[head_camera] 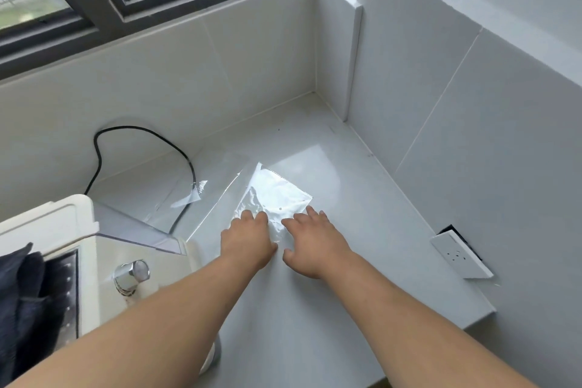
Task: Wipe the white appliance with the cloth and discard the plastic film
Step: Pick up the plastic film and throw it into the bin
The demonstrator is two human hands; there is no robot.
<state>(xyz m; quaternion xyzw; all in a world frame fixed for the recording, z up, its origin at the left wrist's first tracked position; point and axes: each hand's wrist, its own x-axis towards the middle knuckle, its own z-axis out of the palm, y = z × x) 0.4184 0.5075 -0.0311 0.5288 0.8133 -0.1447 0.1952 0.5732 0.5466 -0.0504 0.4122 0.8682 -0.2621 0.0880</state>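
A sheet of clear plastic film (277,190) lies flat on the white countertop (315,309), glinting in the light. My left hand (247,238) and my right hand (311,242) rest side by side on its near edge, fingers spread and pressing down on the film. The white appliance (126,249) stands at the lower left, with a chrome knob (132,274) and a clear plastic flap (135,227) on top. A dark blue cloth (22,299) lies draped over the appliance's left part.
A black power cable (189,164) loops from the appliance along the tiled back wall, with a strip of tape (189,198) on it. A white wall socket (459,253) hangs loose on the right wall. A window runs above the backsplash.
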